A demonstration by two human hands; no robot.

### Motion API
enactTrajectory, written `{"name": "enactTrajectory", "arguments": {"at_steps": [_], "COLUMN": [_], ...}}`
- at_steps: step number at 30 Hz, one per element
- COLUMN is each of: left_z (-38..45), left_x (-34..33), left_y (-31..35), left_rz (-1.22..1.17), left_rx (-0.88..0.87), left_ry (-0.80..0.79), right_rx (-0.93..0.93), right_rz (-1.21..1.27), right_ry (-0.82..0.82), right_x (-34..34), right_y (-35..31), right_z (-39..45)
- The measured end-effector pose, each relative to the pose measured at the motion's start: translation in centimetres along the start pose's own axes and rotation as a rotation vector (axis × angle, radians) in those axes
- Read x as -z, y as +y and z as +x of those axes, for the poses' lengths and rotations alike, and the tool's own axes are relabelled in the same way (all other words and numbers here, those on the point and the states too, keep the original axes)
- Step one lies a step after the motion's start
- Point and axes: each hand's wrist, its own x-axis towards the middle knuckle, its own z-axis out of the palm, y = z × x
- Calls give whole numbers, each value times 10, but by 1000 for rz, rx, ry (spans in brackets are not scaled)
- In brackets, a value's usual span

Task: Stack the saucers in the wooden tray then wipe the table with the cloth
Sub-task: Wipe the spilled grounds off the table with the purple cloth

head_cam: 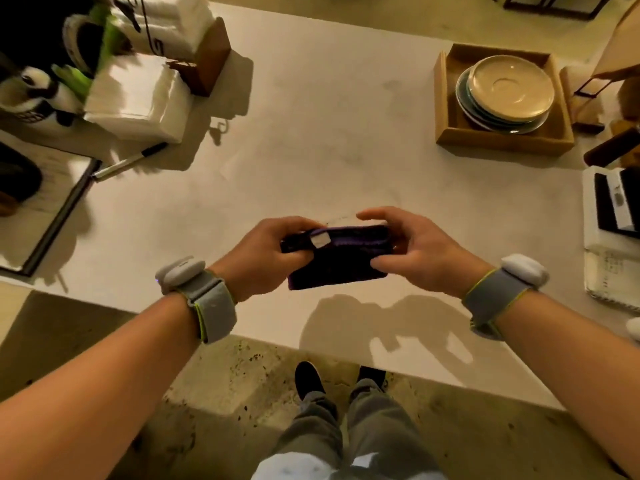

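Note:
A folded dark purple cloth (pixel 341 259) with a small white tag is held above the near part of the pale table (pixel 311 133). My left hand (pixel 263 258) pinches its left end and my right hand (pixel 419 249) grips its right end. At the far right stands the wooden tray (pixel 450 129), and inside it several saucers (pixel 509 88) lie in a stack, a beige one on top of greenish ones.
White napkin stacks (pixel 138 98) and a wooden holder (pixel 211 57) crowd the far left, with mugs behind. A marker pen (pixel 130 161) and a clipboard (pixel 45 230) lie at the left. A white device (pixel 613 206) and papers sit at the right edge.

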Motion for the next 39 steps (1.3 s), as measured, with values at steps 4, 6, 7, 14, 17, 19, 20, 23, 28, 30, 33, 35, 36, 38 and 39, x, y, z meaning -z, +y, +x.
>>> {"name": "enactTrajectory", "arguments": {"at_steps": [4, 6, 7, 14, 17, 19, 20, 23, 28, 30, 33, 35, 36, 38, 39], "left_z": [23, 36, 43, 88, 107, 112, 114, 110, 93, 95, 104, 109, 111, 116, 118], "left_x": [4, 8, 10, 26, 28, 27, 27, 24, 21, 21, 23, 26, 27, 30, 31], "left_y": [-2, -2, -2, -9, -14, -14, -15, -16, -22, -23, -23, -23, -23, -20, -20], "left_rz": [-315, -439, -488, -361, -167, 3, 98, 310, 762, 848, 909, 938, 953, 979, 986], "left_rx": [147, 190, 207, 256, 254, 211, 176, 25, -259, -288, -292, -317, -328, -330, -324], "left_ry": [72, 124, 143, 347, 437, 481, 490, 476, 278, 215, 185, 173, 162, 152, 148], "right_rx": [-68, -112, -127, -122, -101, -76, -60, 11, 276, 351, 385, 382, 379, 379, 376], "right_rz": [189, 231, 238, 13, -199, -301, -353, -532, -789, -952, -1090, -1157, -1196, -1253, -1276], "right_ry": [106, 150, 174, 349, 397, 405, 409, 385, 234, 77, -44, -90, -113, -125, -125], "right_x": [14, 19, 21, 28, 28, 29, 30, 34, 43, 43, 40, 38, 36, 32, 30], "right_y": [-4, -4, -4, 0, 1, 2, 2, 2, 5, 8, 8, 7, 8, 10, 11], "right_z": [42, 60, 70, 128, 151, 159, 162, 162, 133, 125, 130, 140, 145, 152, 155]}}
